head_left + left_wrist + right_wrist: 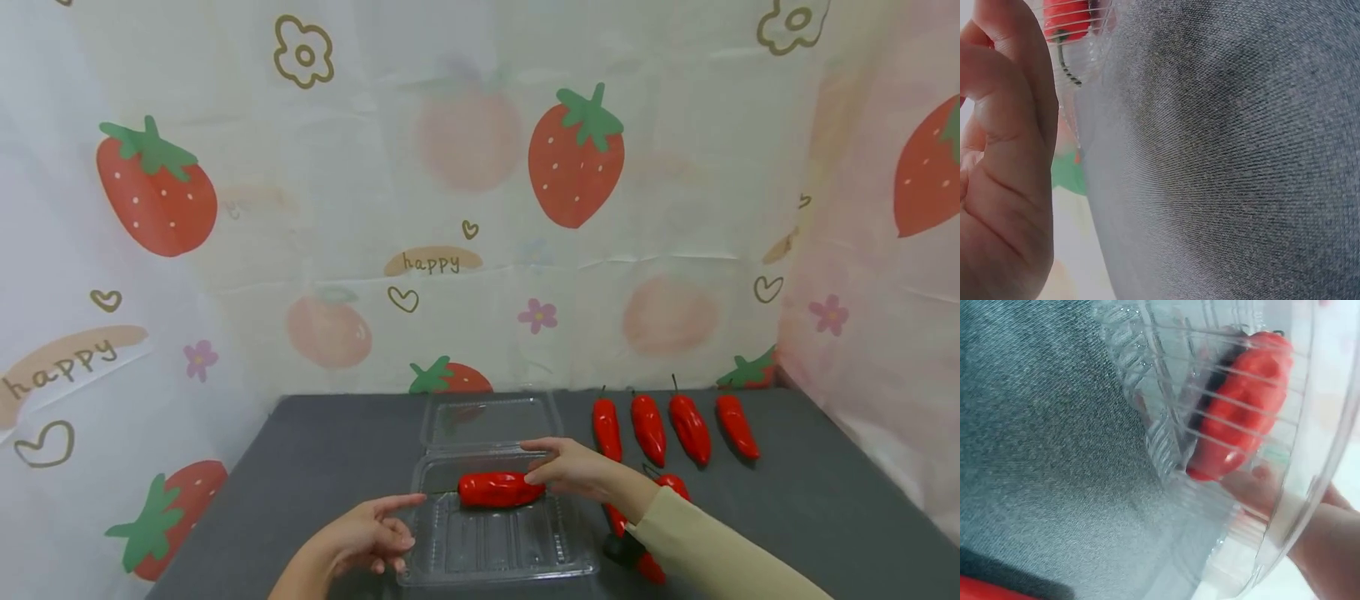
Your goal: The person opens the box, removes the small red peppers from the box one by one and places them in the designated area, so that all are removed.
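A red chili pepper (498, 490) lies crosswise in the clear plastic clamshell box (495, 575), its stem toward the left. My right hand (581, 471) reaches over the box's right side, with a fingertip against the pepper's right end and the index finger stretched out above it. Through the plastic, the right wrist view shows the pepper (1244, 406) with fingers (1250, 487) at its lower end. My left hand (367, 537) is at the box's left edge, index finger pointing at the stem, other fingers loosely bent and holding nothing.
The transparent lid (491, 421) is folded back behind the box. Several red peppers (690, 429) stand in a row on the grey cloth (337, 442) at the back right. More peppers (651, 569) lie partly hidden under my right arm. A strawberry-print curtain (480, 333) encloses the table.
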Demonstrator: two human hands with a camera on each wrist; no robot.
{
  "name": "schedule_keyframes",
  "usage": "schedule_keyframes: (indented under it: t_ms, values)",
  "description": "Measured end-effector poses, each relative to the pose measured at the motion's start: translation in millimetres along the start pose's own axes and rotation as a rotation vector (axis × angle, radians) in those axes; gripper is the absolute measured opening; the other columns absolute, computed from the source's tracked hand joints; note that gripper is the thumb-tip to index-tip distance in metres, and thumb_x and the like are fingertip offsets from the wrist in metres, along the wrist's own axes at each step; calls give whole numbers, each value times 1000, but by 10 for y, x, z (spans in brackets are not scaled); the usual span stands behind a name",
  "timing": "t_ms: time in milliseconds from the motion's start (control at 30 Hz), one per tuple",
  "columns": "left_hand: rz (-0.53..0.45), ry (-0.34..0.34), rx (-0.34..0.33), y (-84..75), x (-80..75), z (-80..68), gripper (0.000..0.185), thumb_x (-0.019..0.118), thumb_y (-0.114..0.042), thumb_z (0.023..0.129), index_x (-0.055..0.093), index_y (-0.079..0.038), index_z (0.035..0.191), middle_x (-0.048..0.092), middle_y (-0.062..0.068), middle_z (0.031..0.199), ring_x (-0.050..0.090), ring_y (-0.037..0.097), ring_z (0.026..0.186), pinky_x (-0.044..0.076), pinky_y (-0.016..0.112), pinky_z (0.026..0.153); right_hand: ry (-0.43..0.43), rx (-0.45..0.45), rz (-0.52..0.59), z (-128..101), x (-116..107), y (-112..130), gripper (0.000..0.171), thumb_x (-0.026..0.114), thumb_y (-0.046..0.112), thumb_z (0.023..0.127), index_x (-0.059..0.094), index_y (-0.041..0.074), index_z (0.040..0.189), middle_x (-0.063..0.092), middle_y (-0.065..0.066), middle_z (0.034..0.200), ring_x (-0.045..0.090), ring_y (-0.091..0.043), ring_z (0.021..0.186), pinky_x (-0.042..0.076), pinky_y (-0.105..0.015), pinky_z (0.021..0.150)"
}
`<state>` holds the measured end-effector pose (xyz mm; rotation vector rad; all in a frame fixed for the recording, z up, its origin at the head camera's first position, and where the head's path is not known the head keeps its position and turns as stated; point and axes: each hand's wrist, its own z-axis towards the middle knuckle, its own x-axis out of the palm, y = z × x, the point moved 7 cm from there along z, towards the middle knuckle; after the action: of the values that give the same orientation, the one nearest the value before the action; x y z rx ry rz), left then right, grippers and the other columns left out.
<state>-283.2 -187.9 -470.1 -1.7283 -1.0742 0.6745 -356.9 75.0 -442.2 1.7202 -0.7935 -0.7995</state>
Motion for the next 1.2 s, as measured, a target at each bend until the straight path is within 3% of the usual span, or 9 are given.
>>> schedule_keyframes:
  t_ms: [367, 667, 933, 1200]
  values:
    - [4, -16, -9, 3, -9, -2, 69, 61, 4, 89, 29, 3, 150, 63, 0, 76, 63, 7, 58, 44, 15, 47, -116, 69, -177, 85, 54, 3, 53, 71, 3, 84, 55, 1, 134, 61, -17, 119, 60, -29, 104, 44, -58, 93]
    - [-12, -4, -12, -2, -7, 3, 69, 60, 4, 90, 28, 2, 151, 64, 0, 77, 64, 7, 59, 43, 14, 47, -89, 92, -269, 159, 139, -31, 54, 73, -1, 81, 57, 5, 133, 63, -13, 109, 61, -25, 96, 49, -51, 86]
    - [-16, -3, -14, 12, -10, 13, 70, 60, 5, 90, 27, 3, 151, 64, 1, 78, 64, 8, 59, 43, 15, 47, -88, 128, -454, 225, 199, -77, 55, 77, -2, 77, 62, 9, 128, 62, -14, 106, 58, -26, 91, 53, -42, 74]
    - [-13, -5, -11, 15, -5, 8, 70, 60, 5, 90, 26, 3, 151, 64, 1, 77, 64, 8, 59, 43, 15, 47, -70, 128, -486, 285, 243, -116, 58, 78, -4, 75, 63, 11, 129, 58, -14, 105, 54, -28, 91, 52, -42, 75]
